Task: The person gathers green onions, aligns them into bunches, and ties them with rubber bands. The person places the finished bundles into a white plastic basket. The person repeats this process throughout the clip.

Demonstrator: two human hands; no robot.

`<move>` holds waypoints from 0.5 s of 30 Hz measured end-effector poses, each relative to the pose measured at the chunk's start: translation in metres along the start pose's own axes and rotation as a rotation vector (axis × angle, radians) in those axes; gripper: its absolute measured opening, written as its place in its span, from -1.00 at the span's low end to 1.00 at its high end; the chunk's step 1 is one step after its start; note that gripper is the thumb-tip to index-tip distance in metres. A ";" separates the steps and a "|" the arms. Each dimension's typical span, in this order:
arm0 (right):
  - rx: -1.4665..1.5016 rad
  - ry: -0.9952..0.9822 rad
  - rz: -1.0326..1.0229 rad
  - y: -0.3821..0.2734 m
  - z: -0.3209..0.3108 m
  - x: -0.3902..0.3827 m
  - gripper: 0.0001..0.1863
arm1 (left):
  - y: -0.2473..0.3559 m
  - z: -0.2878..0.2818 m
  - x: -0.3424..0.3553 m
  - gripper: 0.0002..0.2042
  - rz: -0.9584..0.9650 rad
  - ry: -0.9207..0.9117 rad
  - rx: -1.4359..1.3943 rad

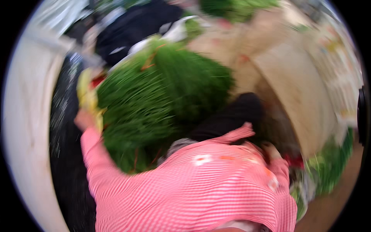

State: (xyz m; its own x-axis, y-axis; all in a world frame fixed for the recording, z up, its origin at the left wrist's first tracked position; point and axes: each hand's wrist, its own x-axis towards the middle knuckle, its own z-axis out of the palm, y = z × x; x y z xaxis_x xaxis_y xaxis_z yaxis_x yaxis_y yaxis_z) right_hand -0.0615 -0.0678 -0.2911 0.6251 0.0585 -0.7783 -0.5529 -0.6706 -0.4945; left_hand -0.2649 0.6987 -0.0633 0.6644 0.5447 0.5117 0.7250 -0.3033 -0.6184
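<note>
A big heap of long green leafy stalks in bundles [139, 96], with orange ties on it, fills the middle. At its left edge, my left hand [84, 119] is on a blurred yellow item [88, 92], with a small red item [98, 80] just beyond. Motion smears the fingers, so whether they grip is unclear. Low on the right, beside my pink checked clothing, is my right hand [270, 150], blurred, near a red thing [294, 160]; whether it holds anything cannot be seen.
A dark cloth heap [131, 23] lies behind the bundles. A pale panel [31, 116] and black sheeting [63, 154] run along the left. A tan sheet [293, 96] curves on the right, with more greens [328, 170] below. My dark-clad leg [228, 112] crosses the middle.
</note>
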 end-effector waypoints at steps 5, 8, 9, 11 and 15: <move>-0.305 0.082 -0.120 -0.015 -0.015 0.006 -0.55 | 0.048 -0.079 0.065 -0.59 -0.034 0.208 -0.759; 0.060 0.006 -0.339 -0.038 -0.013 -0.001 -0.53 | 0.112 -0.182 0.084 -0.58 0.034 0.364 -1.505; 0.272 -0.107 -0.471 -0.051 -0.016 -0.006 -0.52 | 0.131 -0.210 0.084 -0.59 0.162 0.478 -1.513; 0.592 -0.246 -0.643 -0.088 -0.022 -0.055 -0.40 | 0.166 -0.260 0.085 -0.63 0.528 0.596 -1.435; 0.973 -0.368 -0.858 -0.131 -0.048 -0.158 -0.21 | 0.231 -0.367 0.064 -0.66 1.164 0.842 -1.368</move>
State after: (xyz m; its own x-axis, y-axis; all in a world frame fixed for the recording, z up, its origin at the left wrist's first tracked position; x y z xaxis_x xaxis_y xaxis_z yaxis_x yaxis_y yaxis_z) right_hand -0.0614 -0.0245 -0.0850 0.8703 0.4877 -0.0689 -0.3238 0.4610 -0.8262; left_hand 0.0117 0.3769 0.0457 0.4422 -0.6412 0.6272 -0.6860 -0.6922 -0.2240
